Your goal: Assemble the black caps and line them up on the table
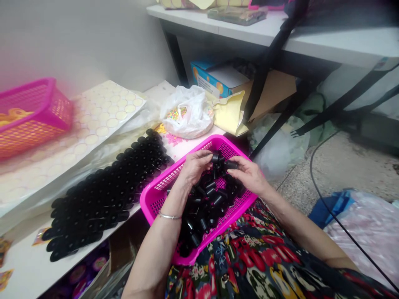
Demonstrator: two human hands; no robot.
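A pink plastic basket (156,195) rests on my lap, filled with several small black tubes (205,207). Both hands are over its far end. My left hand (195,166) is curled, fingertips pinching one black tube (215,158). My right hand (247,174) is closed on another black tube (231,165) held level. On the white shelf to the left, rows of the same black tubes (109,195) lie packed side by side.
A sheet of round pale stickers (99,116) lies behind the rows. Another pink basket (34,112) stands far left. A white bag of coloured beads (187,112), a blue box (215,79), black table legs and a cable on the floor are to the right.
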